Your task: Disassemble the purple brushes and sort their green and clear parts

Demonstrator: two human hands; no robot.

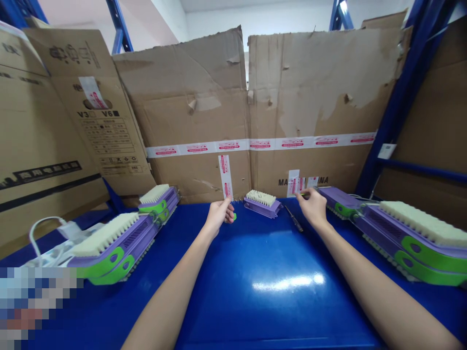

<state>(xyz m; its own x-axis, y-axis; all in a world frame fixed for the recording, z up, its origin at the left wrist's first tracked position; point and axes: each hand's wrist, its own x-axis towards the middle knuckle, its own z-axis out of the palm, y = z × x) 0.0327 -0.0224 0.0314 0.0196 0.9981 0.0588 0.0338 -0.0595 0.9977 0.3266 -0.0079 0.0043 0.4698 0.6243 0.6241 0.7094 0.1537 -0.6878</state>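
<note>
My left hand (219, 215) is closed, thumb and forefinger pinched together, with a small green piece (234, 217) showing at its curled fingers. Thin coiled wire (238, 200) runs from near its fingertips toward a purple block with cream bristles (260, 198); whether I grip the wire is unclear. That block lies on the blue table between my hands. My right hand (313, 206) is also closed in a pinch, and a dark and yellow-green sliver shows at its fingers, too small to name. A dark screwdriver (294, 218) lies just left of it.
Purple-and-green bristled devices stand at the left (109, 245) and right (408, 238), with further ones behind them. A white power strip with a plug (71, 228) sits far left. Cardboard sheets (193, 107) wall off the back of the blue table (233, 301). Blue shelf posts (396, 97) frame it.
</note>
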